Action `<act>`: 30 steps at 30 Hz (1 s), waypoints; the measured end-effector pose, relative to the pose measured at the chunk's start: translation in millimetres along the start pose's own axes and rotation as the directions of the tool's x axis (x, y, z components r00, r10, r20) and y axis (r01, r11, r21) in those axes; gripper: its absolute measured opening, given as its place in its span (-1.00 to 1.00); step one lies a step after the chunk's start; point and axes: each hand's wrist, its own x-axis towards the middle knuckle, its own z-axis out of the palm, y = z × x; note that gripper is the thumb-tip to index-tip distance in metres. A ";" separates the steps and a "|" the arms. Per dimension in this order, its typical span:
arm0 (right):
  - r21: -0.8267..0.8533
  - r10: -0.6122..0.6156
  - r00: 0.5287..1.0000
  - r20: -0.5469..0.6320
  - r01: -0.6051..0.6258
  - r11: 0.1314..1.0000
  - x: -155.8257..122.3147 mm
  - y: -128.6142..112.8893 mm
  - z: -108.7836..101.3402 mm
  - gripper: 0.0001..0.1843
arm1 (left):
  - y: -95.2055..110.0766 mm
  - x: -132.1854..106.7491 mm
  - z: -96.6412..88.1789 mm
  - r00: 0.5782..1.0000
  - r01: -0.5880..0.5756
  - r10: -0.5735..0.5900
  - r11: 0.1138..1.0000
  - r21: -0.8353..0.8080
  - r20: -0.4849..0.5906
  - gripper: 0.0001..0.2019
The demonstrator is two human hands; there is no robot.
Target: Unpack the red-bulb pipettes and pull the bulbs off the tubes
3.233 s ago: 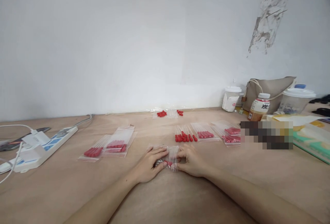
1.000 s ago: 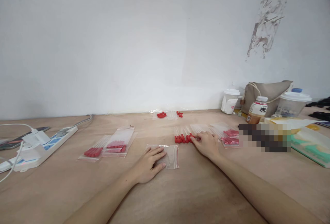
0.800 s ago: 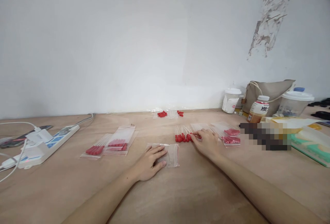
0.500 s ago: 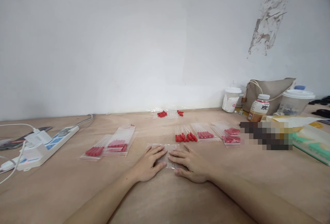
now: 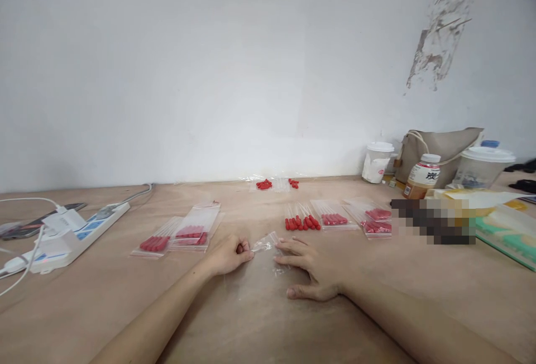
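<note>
A clear plastic bag lies on the table between my hands, its left side lifted and creased. My left hand pinches the bag's left edge between thumb and curled fingers. My right hand has its fingers spread, with the fingertips touching the bag's right side. Just beyond the right hand lies a loose row of red-tipped swabs with pale sticks. To its right are zip bags filled with similar red-tipped swabs. More filled zip bags lie beyond my left hand.
A white power strip with plugged-in chargers lies at the left beside a dark phone. Near the wall, more red-tipped swabs rest in clear plastic. A cup, a bottle, a grey bag and a lidded tub stand at the right.
My left hand has moved left and closed from lying flat into a pinch, raising the bag's left part. The right hand's thumb has spread further from its fingers.
</note>
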 end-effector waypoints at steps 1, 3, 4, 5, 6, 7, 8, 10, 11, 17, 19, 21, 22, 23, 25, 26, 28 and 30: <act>-0.010 0.002 0.999 -0.032 -0.002 1.000 -0.6 0.6 0.8 -0.32 | -4.4 1.4 -1.2 0.999 -0.017 0.016 1.000 -0.026 -0.035 -0.81; -0.023 -0.016 0.996 -0.086 0.014 1.000 -1.0 2.4 2.8 -0.36 | -16.3 4.8 -8.9 0.987 -0.018 0.004 0.996 -0.088 -0.158 -0.86; -0.028 -0.034 0.994 -0.105 0.031 0.999 -0.9 3.5 3.8 -0.38 | -23.6 6.4 -16.0 0.972 0.018 -0.043 0.994 -0.112 -0.230 -0.88; -0.032 -0.054 0.991 -0.119 0.051 0.998 -0.6 4.5 4.9 -0.40 | -31.6 7.6 -24.9 0.943 0.074 -0.108 0.990 -0.120 -0.314 -0.88; -0.035 -0.071 0.989 -0.131 0.067 0.997 -0.2 5.5 5.9 -0.42 | -40.1 8.5 -35.2 0.881 0.178 -0.207 0.978 -0.109 -0.425 -0.85; -0.037 -0.082 0.987 -0.138 0.078 0.996 0.2 6.3 6.8 -0.44 | -48.8 8.9 -46.2 0.801 0.309 -0.306 0.947 -0.082 -0.515 -0.81; -0.040 -0.089 0.986 -0.143 0.084 0.996 0.4 6.9 7.4 -0.45 | -57.6 9.2 -56.9 0.760 0.368 -0.343 0.927 -0.069 -0.552 -0.77; -0.047 -0.092 0.985 -0.148 0.086 0.995 0.4 7.5 8.2 -0.47 | -74.1 10.0 -75.0 0.715 0.443 -0.381 0.895 -0.041 -0.586 -0.75; -0.050 -0.094 0.984 -0.150 0.087 0.995 0.3 7.6 8.2 -0.47 | -81.5 10.8 -81.3 0.702 0.475 -0.395 0.879 -0.024 -0.593 -0.77; -0.061 -0.116 0.983 -0.146 0.108 0.992 0.1 7.8 7.1 -0.48 | -101.5 15.7 -85.2 0.669 0.591 -0.422 0.801 0.093 -0.612 -0.86; -0.064 -0.125 0.981 -0.147 0.117 0.991 0.6 8.0 7.0 -0.48 | -97.5 7.9 -82.4 0.675 0.588 -0.380 0.794 0.151 -0.632 -0.82; -0.065 -0.133 0.979 -0.154 0.125 0.990 0.9 8.2 7.2 -0.48 | -91.5 -7.5 -80.8 0.719 0.535 -0.293 0.812 0.232 -0.630 -0.79; -0.064 -0.138 0.978 -0.159 0.130 0.989 1.0 8.4 7.4 -0.49 | -88.9 -17.3 -80.1 0.768 0.466 -0.216 0.834 0.294 -0.603 -0.79; -0.062 -0.144 0.976 -0.162 0.136 0.989 0.9 8.7 7.6 -0.49 | -87.1 -27.5 -79.4 0.827 0.365 -0.117 0.856 0.366 -0.550 -0.80; -0.060 -0.153 0.975 -0.163 0.145 0.988 0.7 9.6 8.4 -0.49 | -87.2 -45.9 -76.8 0.913 0.026 0.211 0.824 0.566 -0.349 -0.79; -0.060 -0.155 0.974 -0.167 0.147 0.987 0.6 10.2 9.0 -0.49 | -89.2 -52.7 -75.0 0.909 -0.063 0.306 0.774 0.631 -0.285 -0.78; -0.059 -0.151 0.972 -0.181 0.143 0.988 0.5 11.6 10.6 -0.50 | -96.1 -59.1 -71.7 0.892 -0.125 0.396 0.678 0.724 -0.217 -0.80; -0.063 -0.143 0.970 -0.199 0.133 0.989 0.5 12.9 12.3 -0.51 | -104.0 -57.0 -69.7 0.889 -0.146 0.422 0.625 0.767 -0.175 -0.80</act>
